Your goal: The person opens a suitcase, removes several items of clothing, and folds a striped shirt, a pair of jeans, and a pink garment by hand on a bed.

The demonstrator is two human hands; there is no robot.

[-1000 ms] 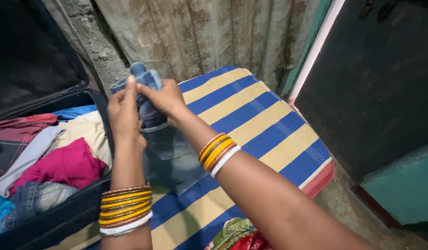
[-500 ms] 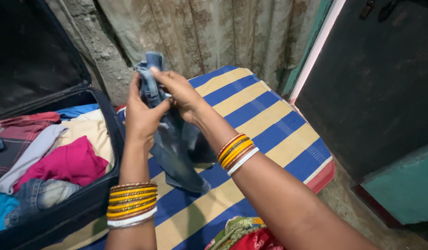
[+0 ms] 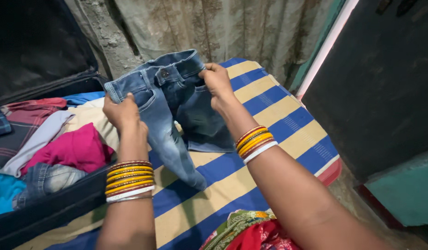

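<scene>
One pair of small blue jeans (image 3: 170,111) is held spread above the blue-and-yellow striped mat (image 3: 274,115). Left hand (image 3: 121,113) grip is closed on one waistband end; right hand (image 3: 217,81) grip is closed on the other. One open suitcase (image 3: 52,210) of clothes lies just beside, left.
</scene>
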